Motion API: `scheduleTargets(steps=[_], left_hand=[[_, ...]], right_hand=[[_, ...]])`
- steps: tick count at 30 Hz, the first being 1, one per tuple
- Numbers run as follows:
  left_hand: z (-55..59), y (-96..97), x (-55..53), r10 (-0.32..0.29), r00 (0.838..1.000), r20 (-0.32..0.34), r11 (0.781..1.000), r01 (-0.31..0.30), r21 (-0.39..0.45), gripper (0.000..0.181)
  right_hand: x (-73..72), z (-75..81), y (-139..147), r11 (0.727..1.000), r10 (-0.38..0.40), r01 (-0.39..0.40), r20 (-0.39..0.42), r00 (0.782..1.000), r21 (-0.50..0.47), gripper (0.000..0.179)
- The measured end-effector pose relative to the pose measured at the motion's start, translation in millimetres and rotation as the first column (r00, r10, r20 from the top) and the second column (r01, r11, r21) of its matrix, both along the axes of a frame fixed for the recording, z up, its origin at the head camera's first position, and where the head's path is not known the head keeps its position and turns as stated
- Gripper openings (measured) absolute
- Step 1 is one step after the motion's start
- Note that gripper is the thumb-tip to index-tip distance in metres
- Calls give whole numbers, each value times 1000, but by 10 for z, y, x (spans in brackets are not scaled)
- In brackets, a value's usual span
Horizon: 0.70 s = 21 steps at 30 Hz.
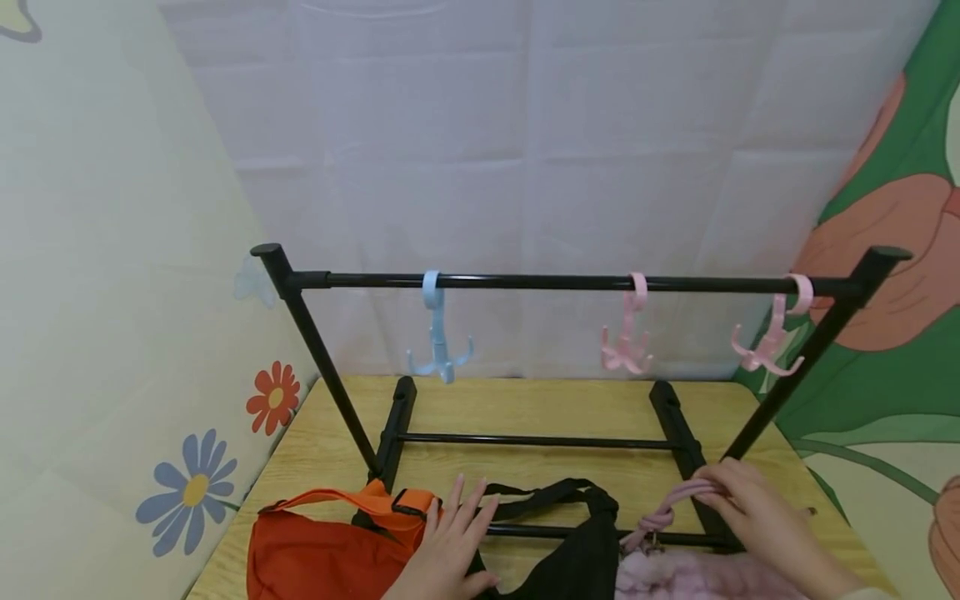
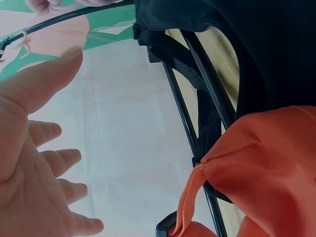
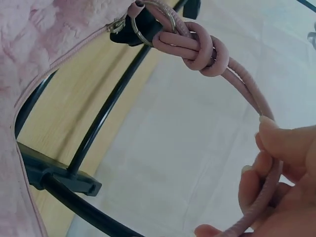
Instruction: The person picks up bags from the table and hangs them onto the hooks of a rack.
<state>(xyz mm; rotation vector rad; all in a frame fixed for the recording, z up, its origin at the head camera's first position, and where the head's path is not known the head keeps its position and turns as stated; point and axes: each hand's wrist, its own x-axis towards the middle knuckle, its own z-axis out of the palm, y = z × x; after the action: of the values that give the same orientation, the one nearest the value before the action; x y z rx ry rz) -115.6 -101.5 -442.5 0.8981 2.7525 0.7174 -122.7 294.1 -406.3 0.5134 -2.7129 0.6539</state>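
Note:
My right hand point(image 1: 757, 517) pinches the knotted pink cord handle point(image 3: 247, 84) of a fluffy pink bag point(image 3: 54, 44), with the strap looped up from a metal ring. In the head view that bag point(image 1: 690, 575) lies at the lower right. My left hand point(image 1: 450, 542) has its fingers spread and holds nothing. It hovers between an orange-red bag point(image 1: 322, 558) and a black bag point(image 1: 577, 558). The left wrist view shows the orange bag point(image 2: 276, 158) and the black bag point(image 2: 261, 49) to the right of the outstretched fingers.
A black rack with a top bar point(image 1: 525, 282) stands on the wooden table point(image 1: 525, 404). From the bar hang a blue hook point(image 1: 439, 333) and two pink hooks, one mid-right point(image 1: 627, 333) and another near the right post point(image 1: 768, 337). White cloth point(image 1: 450, 167) covers the back.

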Motion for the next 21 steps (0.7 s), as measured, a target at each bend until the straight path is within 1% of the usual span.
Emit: scheduleTargets(steps=[5, 7, 8, 10, 12, 14, 17, 19, 21], left_hand=[[13, -2, 5, 6, 1000, 19, 1000, -6, -5, 87], [11, -8, 4, 9, 1000, 20, 1000, -9, -5, 87], [11, -12, 0, 10, 1000, 20, 1000, -10, -3, 87], [12, -20, -6, 14, 1000, 22, 1000, -14, -3, 87], [14, -23, -9, 16, 1000, 23, 1000, -16, -1, 88], [14, -23, -11, 15, 1000, 26, 1000, -15, 6, 88], [11, -19, -12, 11, 1000, 27, 1000, -12, 16, 88], [6, -17, -12, 8, 999, 32, 1000, -9, 23, 88], [3, -15, -13, 8, 999, 37, 1000, -9, 28, 88]], right_hand=[[0, 49, 70, 998, 14, -16, -20, 1000, -64, 26], [0, 74, 104, 996, 16, -19, -38, 999, -85, 26], [0, 93, 117, 996, 11, -16, -61, 998, -91, 26], [14, 135, 137, 996, -21, 11, -109, 994, -92, 26], [36, 188, 148, 994, -65, 52, -131, 989, -101, 25], [72, 246, 160, 987, -120, 107, -114, 986, -118, 24], [126, 315, 179, 974, -177, 166, -58, 983, -156, 23], [156, 340, 187, 967, -192, 179, -55, 980, -183, 24], [176, 352, 180, 963, -205, 186, -85, 975, -196, 27]])
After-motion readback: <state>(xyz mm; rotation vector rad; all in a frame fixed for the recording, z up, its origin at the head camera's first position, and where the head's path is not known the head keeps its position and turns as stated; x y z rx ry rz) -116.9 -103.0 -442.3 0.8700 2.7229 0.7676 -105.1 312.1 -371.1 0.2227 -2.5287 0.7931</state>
